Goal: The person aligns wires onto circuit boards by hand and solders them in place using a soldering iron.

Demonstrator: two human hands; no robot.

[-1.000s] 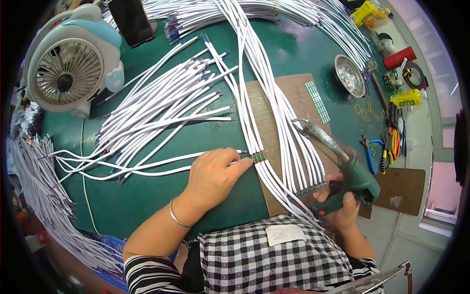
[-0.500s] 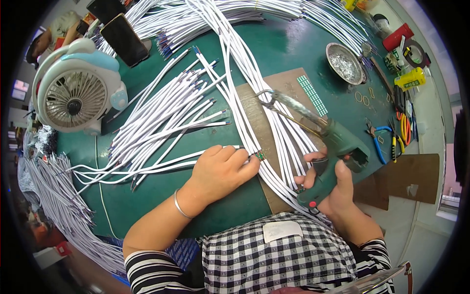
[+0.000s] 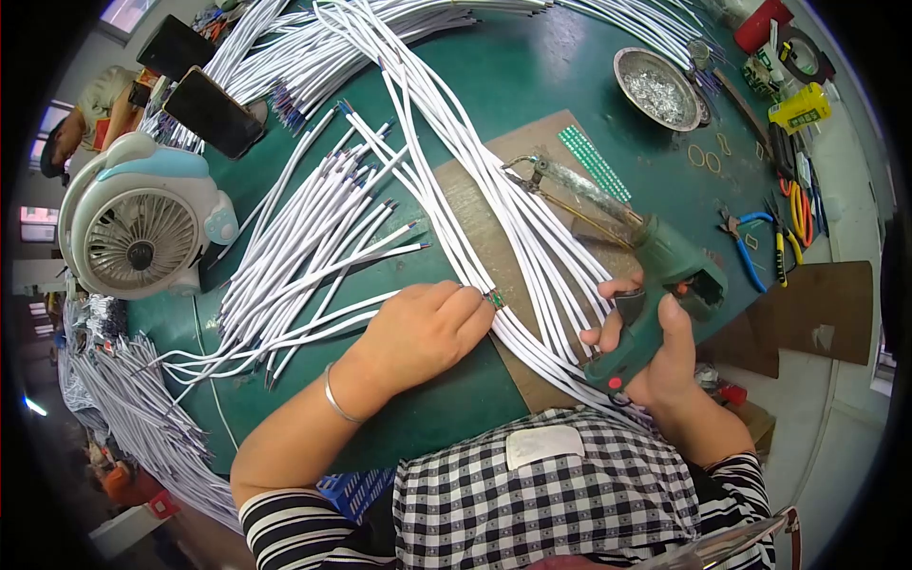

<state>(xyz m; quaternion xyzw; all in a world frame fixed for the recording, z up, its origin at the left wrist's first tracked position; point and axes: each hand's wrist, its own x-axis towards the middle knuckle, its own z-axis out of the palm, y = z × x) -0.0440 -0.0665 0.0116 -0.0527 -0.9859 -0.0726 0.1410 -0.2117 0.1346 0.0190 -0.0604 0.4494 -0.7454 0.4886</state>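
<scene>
My left hand (image 3: 418, 332) is closed, with thumb and fingertips pinched on the end of a white cable (image 3: 328, 315) that runs in from the left. Right beside those fingertips are small green circuit boards (image 3: 496, 300), at the ends of several white cables (image 3: 532, 347) curving down toward my apron. The pinched tip itself is hidden by my fingers. My right hand (image 3: 673, 351) grips the handle of a green soldering gun (image 3: 679, 261). Its metal barrel and bent tip point up and left, above a bundle of white cables (image 3: 465, 152) and apart from the circuit boards.
A brown board (image 3: 560, 133) lies under the bundle, with a green panel of small pads (image 3: 594, 161) on it. Loose white cables (image 3: 294, 228) lie left, near a fan (image 3: 138, 223) and a phone (image 3: 214, 112). A metal bowl (image 3: 660, 90) and pliers (image 3: 746, 247) are at right.
The whole view has turned and shifted slightly. My left fingers stay at the circuit boards, and my right hand still holds the soldering gun in nearly the same pose.
</scene>
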